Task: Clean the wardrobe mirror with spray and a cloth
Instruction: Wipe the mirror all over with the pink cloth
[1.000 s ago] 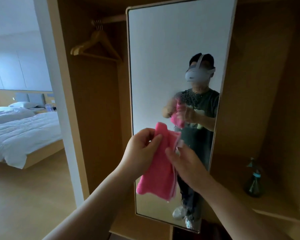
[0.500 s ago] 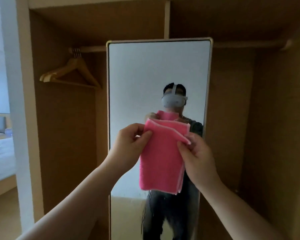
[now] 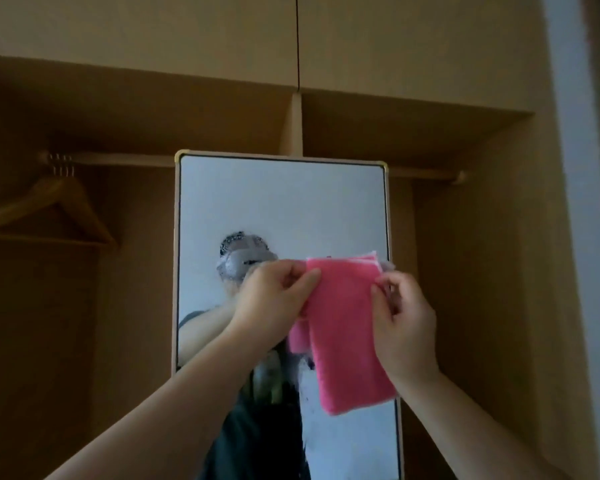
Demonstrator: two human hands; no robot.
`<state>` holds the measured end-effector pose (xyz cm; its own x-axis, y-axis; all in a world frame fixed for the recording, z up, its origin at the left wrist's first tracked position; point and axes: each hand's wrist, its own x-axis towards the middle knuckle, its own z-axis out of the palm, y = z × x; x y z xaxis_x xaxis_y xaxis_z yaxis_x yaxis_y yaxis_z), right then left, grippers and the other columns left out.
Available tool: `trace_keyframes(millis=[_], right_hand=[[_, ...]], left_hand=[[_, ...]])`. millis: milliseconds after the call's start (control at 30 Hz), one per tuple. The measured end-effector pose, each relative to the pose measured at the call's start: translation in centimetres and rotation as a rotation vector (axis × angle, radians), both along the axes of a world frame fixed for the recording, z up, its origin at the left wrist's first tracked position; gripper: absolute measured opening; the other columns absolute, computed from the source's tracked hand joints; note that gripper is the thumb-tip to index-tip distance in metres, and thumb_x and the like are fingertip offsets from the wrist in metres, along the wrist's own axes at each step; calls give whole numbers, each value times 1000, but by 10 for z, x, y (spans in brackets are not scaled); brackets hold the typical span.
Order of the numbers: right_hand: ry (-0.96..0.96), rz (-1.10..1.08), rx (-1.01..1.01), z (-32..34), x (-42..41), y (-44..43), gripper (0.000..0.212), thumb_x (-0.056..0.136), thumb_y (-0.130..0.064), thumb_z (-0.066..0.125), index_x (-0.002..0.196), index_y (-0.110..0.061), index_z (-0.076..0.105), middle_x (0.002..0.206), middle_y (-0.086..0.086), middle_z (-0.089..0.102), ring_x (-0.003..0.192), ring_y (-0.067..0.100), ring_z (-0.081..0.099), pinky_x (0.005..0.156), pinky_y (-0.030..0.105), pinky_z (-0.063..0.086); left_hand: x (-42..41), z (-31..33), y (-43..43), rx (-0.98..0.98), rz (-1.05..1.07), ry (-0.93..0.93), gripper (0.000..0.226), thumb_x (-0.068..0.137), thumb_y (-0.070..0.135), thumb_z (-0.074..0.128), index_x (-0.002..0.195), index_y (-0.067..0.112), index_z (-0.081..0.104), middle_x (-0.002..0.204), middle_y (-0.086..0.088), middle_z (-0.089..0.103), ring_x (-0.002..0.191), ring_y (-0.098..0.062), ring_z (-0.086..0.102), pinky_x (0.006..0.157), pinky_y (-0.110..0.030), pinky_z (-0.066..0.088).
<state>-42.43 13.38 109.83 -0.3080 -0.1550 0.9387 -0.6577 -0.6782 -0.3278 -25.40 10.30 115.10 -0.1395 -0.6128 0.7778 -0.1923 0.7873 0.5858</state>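
A: Upward and rightward, that is the change. Since half a second ago the view has tipped higher, so the cupboard doors above the wardrobe now show, and the pink cloth point(image 3: 347, 327) has drifted toward the right edge of the mirror point(image 3: 281, 202).

B: Who has hold of it?

A: Both hands. The left hand point(image 3: 274, 299) pinches the upper left corner between thumb and fingertips, and the right hand point(image 3: 406, 327) pinches the upper right edge the same way. Both grips are narrow, with the fingers curled close on the fabric.

B: Why two hands for one small cloth?

A: It is folded into a layered pad, with white-trimmed edges stacked at the top. I judge the two pinches keep those layers square, so a flat face meets the glass.

B: Is it on the glass yet?

A: I cannot tell. It hangs in front of the mirror's right side, tilted, its lower end swung out across the frame.

B: Is there anything to wipe?

A: Yes. A speckled misty patch point(image 3: 236, 242) sits where the headset is reflected, and there are wet streaks point(image 3: 303, 379) lower down, just beside the cloth. So the spraying looks done and wiping is the step in hand.

B: And the bottle?

A: Out of view. Only wooden hangers point(image 3: 49, 209) show, on the rail to the left.
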Motion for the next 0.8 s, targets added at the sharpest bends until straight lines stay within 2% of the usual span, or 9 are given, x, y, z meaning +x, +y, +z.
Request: trace_keyframes(millis=[67, 100, 167, 267, 333, 533, 733, 767, 800], right_hand=[[54, -87, -30, 12, -3, -5, 22, 98, -13, 52, 116, -14, 64, 107, -5, 66, 94, 9, 64, 85, 23, 54], [81, -132, -39, 19, -6, -8, 29, 98, -14, 51, 125, -9, 63, 113, -2, 63, 96, 6, 62, 87, 16, 50], [130, -210, -57, 36, -12, -15, 39, 99, -18, 48, 136, -8, 55, 115, -2, 57, 87, 0, 57, 78, 8, 47], [163, -266, -61, 60, -18, -29, 46, 100, -29, 45, 141, -8, 49, 117, 3, 54, 79, 4, 55, 70, 15, 51], [209, -347, -56, 77, -22, -39, 51, 100, -35, 44, 143, -8, 47, 123, 8, 53, 76, 7, 55, 63, 17, 51], [331, -641, 14, 105, -40, -74, 51, 101, -37, 44, 142, -7, 45, 125, 15, 54, 66, 6, 47, 50, 9, 28], [384, -609, 53, 105, -47, -100, 45, 102, -45, 31, 138, -19, 43, 118, 0, 57, 60, 0, 46, 54, 7, 37], [367, -567, 50, 105, -45, -100, 40, 103, -44, 32, 135, -23, 43, 117, -3, 58, 67, 1, 53, 57, 12, 46], [345, -558, 30, 104, -44, -101, 37, 102, -42, 37, 132, -22, 45, 121, 0, 58, 83, 8, 61, 70, 25, 57]], left_hand=[[-2, 13, -10, -85, 80, -49, 30, 74, 53, 59, 65, 25, 65, 55, 8, 63, 57, -13, 62, 60, -36, 54], [-3, 21, -16, -131, 142, -73, 27, 76, 50, 60, 63, 26, 64, 54, 12, 60, 54, -6, 56, 58, -30, 49], [-6, 38, -25, -239, 267, -130, 24, 81, 44, 64, 66, 25, 67, 61, 12, 62, 65, -6, 56, 63, -30, 46], [-12, 65, -32, -468, 467, -190, 20, 86, 41, 64, 81, 26, 76, 95, 4, 64, 96, -21, 51, 80, -31, 34], [-20, 83, -35, -582, 578, -176, 21, 87, 40, 65, 87, 24, 78, 102, 1, 63, 102, -25, 48, 80, -30, 23], [-40, 107, -51, -736, 857, -245, 25, 88, 47, 60, 87, 29, 77, 110, 2, 62, 108, -23, 46, 89, -31, 18], [-38, 99, -58, -771, 863, -309, 21, 81, 50, 67, 78, 31, 73, 104, 4, 61, 104, -19, 44, 88, -30, 20], [-33, 98, -58, -770, 841, -321, 21, 80, 50, 68, 80, 30, 72, 104, 4, 61, 104, -19, 44, 88, -30, 20], [-27, 95, -58, -769, 832, -331, 20, 80, 48, 70, 82, 29, 71, 103, 4, 60, 103, -18, 44, 87, -29, 21]])
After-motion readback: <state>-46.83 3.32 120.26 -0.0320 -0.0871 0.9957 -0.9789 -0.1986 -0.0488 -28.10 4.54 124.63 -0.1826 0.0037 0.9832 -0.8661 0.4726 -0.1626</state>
